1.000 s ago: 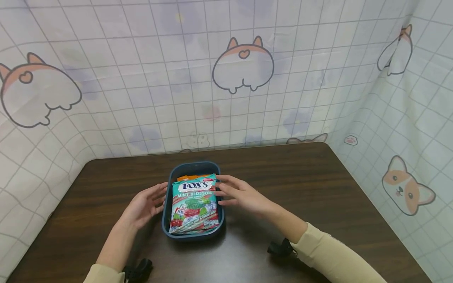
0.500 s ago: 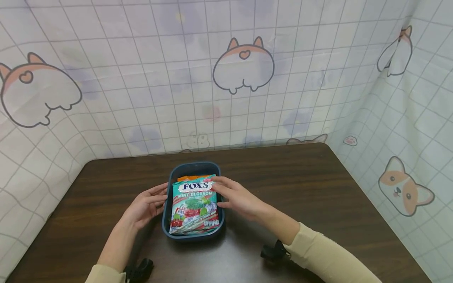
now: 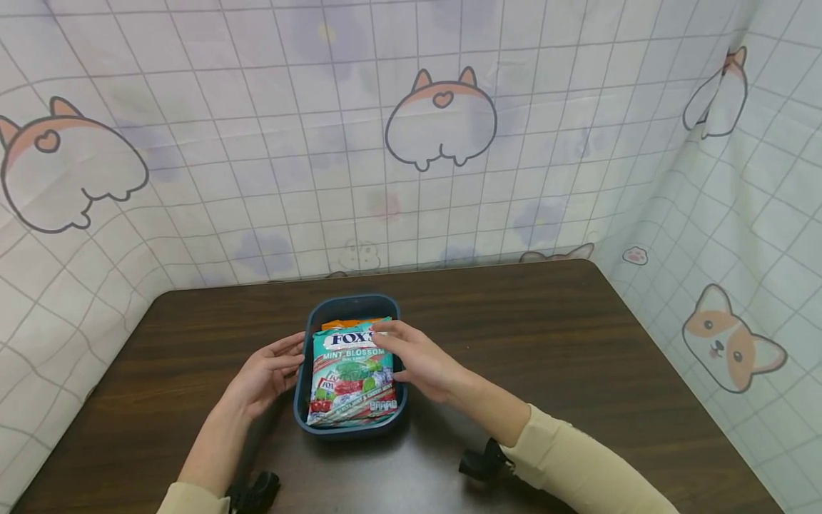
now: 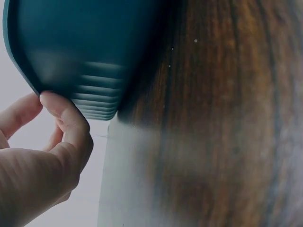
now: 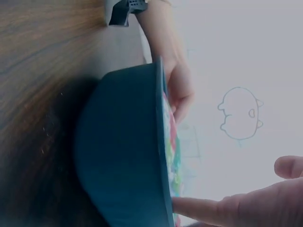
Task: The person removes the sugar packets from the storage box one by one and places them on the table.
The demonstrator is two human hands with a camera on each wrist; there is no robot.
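Note:
A dark blue rounded tub point(image 3: 349, 432) stands on the table, holding a green candy bag point(image 3: 349, 371) printed FOX'S MINT BLOSSOM. My left hand point(image 3: 263, 375) is at the tub's left side; in the left wrist view its thumb and a finger pinch the rim point(image 4: 21, 66). My right hand point(image 3: 427, 364) reaches over the right rim, loosely bent fingers above the upper part of the bag, covering some of the lettering. In the right wrist view, one digit point(image 5: 194, 208) of that hand lies at the rim.
An orange packet point(image 3: 343, 323) shows behind the green bag inside the tub. Under everything is a dark wooden table point(image 3: 546, 335), with a white grid-patterned cloth point(image 3: 257, 157) hanging behind and at both sides. Black wrist cameras, such as the one by the right sleeve point(image 3: 481, 460), hang below the arms.
My right hand has moved left, from beside the tub to over the bag's upper part. The left thumb has come to the rim. The tub and bag have stayed in place.

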